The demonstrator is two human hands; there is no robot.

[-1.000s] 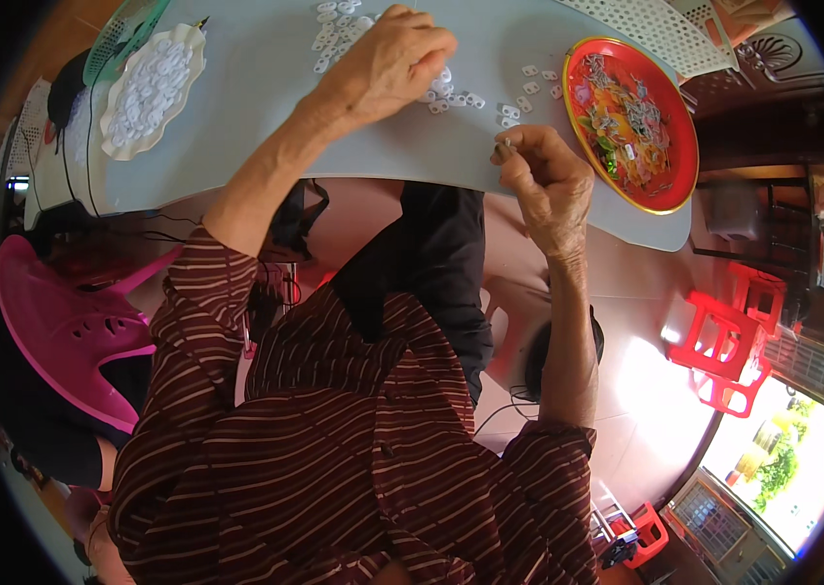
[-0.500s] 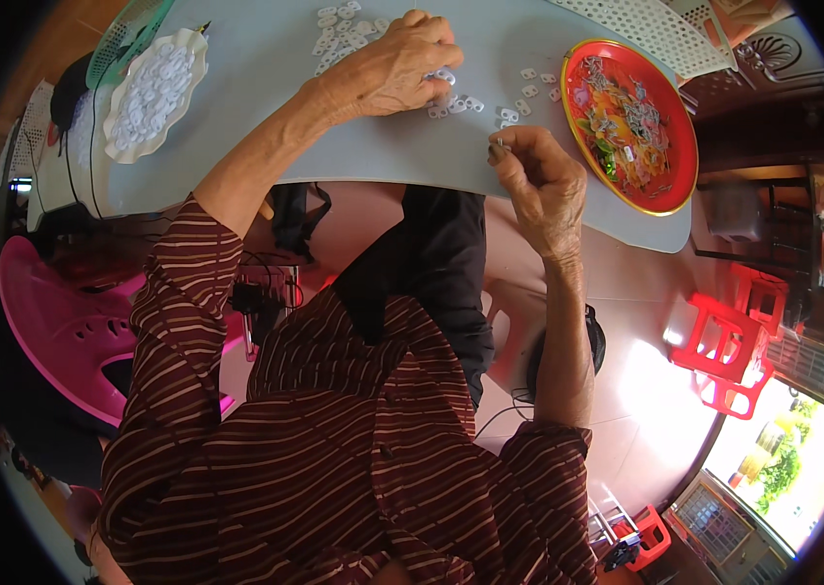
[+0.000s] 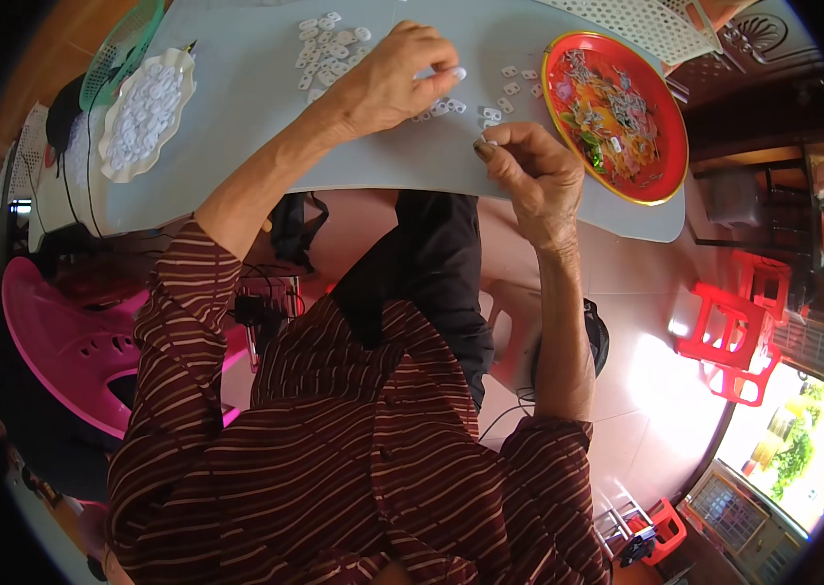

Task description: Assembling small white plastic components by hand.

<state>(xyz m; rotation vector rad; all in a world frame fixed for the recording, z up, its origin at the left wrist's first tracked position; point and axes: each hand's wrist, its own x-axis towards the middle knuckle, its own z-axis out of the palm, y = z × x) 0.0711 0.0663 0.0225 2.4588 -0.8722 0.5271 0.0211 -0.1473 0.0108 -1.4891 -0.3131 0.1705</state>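
Note:
Reaching over the grey table (image 3: 236, 97), my left hand (image 3: 397, 83) pinches a small white plastic piece (image 3: 459, 73) between thumb and fingertips. Several loose white pieces (image 3: 446, 107) lie just under that hand, and a larger spread of them (image 3: 329, 49) sits behind its wrist. My right hand (image 3: 539, 175) is closed in a pinch at the table's near edge, close to more white pieces (image 3: 491, 114). Something tiny shows at its fingertips, too small to name. Right of it stands a round red tray (image 3: 672, 146) with a gold rim, holding many small metal bits and one white piece.
At the left are a white scalloped dish (image 3: 170, 132) heaped with white pieces and a green basket (image 3: 147, 21). A white perforated basket (image 3: 631, 24) stands at the far right, near another person's hand (image 3: 719, 10). Below are a pink chair (image 3: 56, 331) and red stools (image 3: 724, 327).
My left hand has lifted its white piece slightly and moved a little right. The right hand stays in its pinch, shifted slightly left. The whole view has shifted a little.

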